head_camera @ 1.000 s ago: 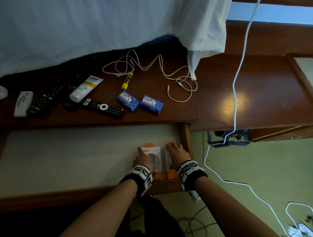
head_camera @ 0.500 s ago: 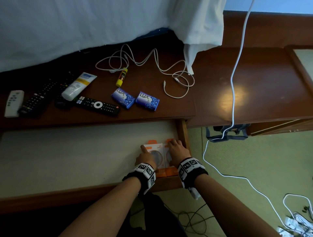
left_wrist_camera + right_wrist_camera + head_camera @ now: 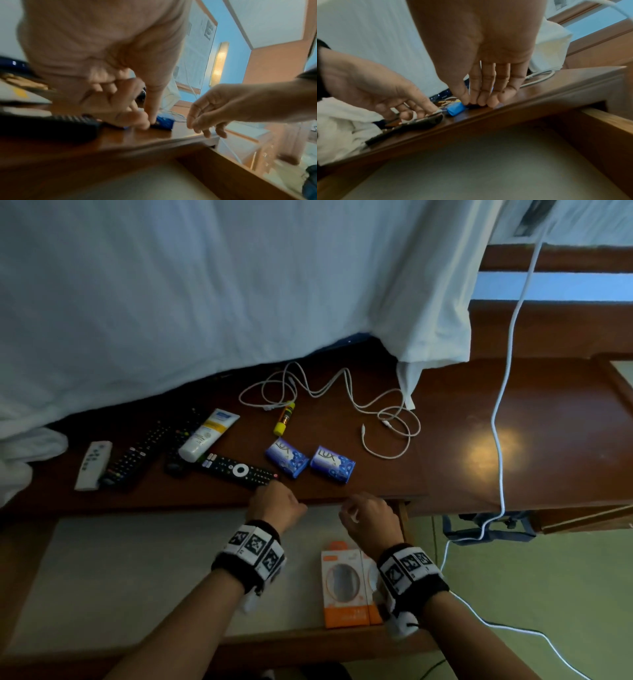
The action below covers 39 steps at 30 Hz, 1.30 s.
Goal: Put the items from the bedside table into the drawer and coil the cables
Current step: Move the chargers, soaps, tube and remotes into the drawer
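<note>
The bench (image 3: 479, 412) carried the clutter beside the bed (image 3: 171, 285), above the open drawer (image 3: 120, 570), where two boxes (image 3: 342, 583) lay stowed in the right corner. Remotes (image 3: 239, 470), soaps (image 3: 332, 463) and an uncoiled cable (image 3: 383, 416) waited on top. Both hands, left (image 3: 274, 505) and right (image 3: 370, 518), were empty, fingers loose, apparently reaching for the nearest items.

Bench above, open drawer below, bed behind.
On bench (image 3: 342, 491) L to R: small remote (image 3: 93, 464), 2 remotes, tube (image 3: 209, 434), remote w/ ring (image 3: 239, 470), 2 soap packs (image 3: 310, 463); stick (image 3: 284, 418) & tangled cable (image 3: 342, 398) behind them. 2 boxes (image 3: 346, 583) side by side in drawer (image 3: 308, 642), front R corner. Long cable (image 3: 503, 419) hangs over bench R of drawer to floor.
</note>
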### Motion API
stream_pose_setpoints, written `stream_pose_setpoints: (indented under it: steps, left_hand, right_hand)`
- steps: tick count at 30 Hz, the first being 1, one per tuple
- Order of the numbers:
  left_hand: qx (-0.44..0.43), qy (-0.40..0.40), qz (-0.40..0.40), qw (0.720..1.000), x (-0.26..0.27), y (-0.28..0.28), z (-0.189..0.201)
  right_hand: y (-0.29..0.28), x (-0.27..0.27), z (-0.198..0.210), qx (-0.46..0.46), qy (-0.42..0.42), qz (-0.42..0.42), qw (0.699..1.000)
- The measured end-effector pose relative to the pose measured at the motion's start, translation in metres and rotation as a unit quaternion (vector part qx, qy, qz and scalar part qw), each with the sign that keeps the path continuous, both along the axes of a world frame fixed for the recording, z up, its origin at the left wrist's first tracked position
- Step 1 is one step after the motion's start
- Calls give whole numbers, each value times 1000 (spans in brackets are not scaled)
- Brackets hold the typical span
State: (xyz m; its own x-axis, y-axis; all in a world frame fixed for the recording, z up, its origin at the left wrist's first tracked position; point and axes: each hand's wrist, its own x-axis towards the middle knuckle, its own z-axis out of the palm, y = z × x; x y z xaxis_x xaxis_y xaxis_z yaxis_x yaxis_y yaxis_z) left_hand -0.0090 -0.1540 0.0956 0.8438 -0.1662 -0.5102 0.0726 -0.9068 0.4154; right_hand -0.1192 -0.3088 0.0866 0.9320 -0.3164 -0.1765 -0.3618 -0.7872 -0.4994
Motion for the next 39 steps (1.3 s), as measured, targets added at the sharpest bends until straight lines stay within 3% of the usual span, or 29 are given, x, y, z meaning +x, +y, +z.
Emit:
stream_pose_setpoints:
  steps: [2,4,6,8,12,16,23,26,30,34,39]
  left_hand:
    - [-42,-138,-26,989,28,3,18]
    - [-52,-244,-99,963,51,6,27]
    - [-11,-239,-216,947,69,6,28]
    - [45,-182,-312,931,80,4,28]
    - [111,-134,-383,907,88,-2,26]
    - [138,-152,-390,897,87,-7,18]
    - [148,-251,-363,885,82,-12,18]
    - [100,-280,-332,895,78,-12,23]
    - [-65,-294,-258,918,61,-4,36]
    - [-196,-238,-224,925,38,11,34]
    - [-263,-66,-158,950,6,41,13]
  right_hand:
    - [0,23,5,19,-57,-27,998]
    - [-2,46,8,3,-63,-38,997]
    - [-7,65,9,-18,-24,-37,999]
    - [-12,77,8,-31,41,-40,998]
    - [-18,84,5,-44,106,-45,992]
    - [-20,83,5,-37,114,-46,992]
    - [-23,71,0,22,73,-64,995]
    - [-26,62,1,59,36,-86,994]
    - [-31,47,0,116,-17,-114,986]
    - [-35,31,2,174,-56,-125,975]
    - [-25,14,6,338,-61,-164,925]
